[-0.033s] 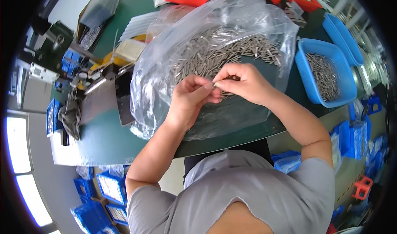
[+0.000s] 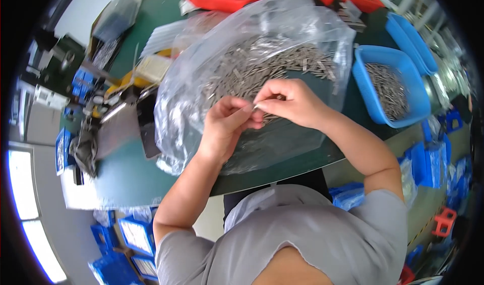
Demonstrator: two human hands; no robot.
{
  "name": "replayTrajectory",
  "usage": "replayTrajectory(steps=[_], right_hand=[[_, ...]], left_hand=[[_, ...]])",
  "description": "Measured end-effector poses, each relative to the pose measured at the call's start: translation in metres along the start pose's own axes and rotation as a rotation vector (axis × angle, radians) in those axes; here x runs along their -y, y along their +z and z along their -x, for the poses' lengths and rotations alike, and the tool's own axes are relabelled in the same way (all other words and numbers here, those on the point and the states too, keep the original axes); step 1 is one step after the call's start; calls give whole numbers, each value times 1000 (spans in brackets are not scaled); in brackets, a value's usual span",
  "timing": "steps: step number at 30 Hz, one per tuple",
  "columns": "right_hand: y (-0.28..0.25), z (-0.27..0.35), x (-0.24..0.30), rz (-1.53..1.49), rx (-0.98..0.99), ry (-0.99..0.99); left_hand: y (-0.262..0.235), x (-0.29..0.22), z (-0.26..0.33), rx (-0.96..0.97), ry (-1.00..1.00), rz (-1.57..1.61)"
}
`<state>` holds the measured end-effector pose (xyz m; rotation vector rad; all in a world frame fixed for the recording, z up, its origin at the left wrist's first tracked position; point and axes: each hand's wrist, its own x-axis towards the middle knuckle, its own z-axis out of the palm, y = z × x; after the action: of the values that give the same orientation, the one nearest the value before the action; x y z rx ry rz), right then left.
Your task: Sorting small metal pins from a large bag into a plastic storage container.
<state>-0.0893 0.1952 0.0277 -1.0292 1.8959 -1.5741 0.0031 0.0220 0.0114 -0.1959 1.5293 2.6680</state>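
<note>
My left hand (image 2: 224, 126) and my right hand (image 2: 295, 101) meet above the near side of a clear plastic bag (image 2: 179, 103). Thumb and fingers are pinched together on both hands. A small, pale metal piece (image 2: 255, 106) shows between the touching fingertips; most of it is hidden, so its exact shape cannot be made out. Just beyond my hands, a wide heap of short grey metal pins (image 2: 242, 76) lies spread on the bag. More such pins fill part of a blue basket (image 2: 368, 91) to the right.
A second blue basket (image 2: 411, 40) stands behind the first. Red trays (image 2: 222, 3) with metal parts sit along the far side of the green table (image 2: 131, 176). To the left are a dark bench device (image 2: 65, 58), a dark flat tray (image 2: 147, 126) and a crumpled grey cloth (image 2: 85, 151).
The whole view has shifted slightly, with the table things a little further left in the picture. Both hands keep the same fingertip pinch.
</note>
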Motion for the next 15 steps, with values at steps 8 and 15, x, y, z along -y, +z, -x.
replayTrajectory(steps=[8,15], right_hand=[[-80,42,45,759,-1045,-267],[-132,93,35,1486,-969,35]], left_hand=[[-11,-1,7,-53,77,-3],[-3,-6,-7,-31,81,-9]])
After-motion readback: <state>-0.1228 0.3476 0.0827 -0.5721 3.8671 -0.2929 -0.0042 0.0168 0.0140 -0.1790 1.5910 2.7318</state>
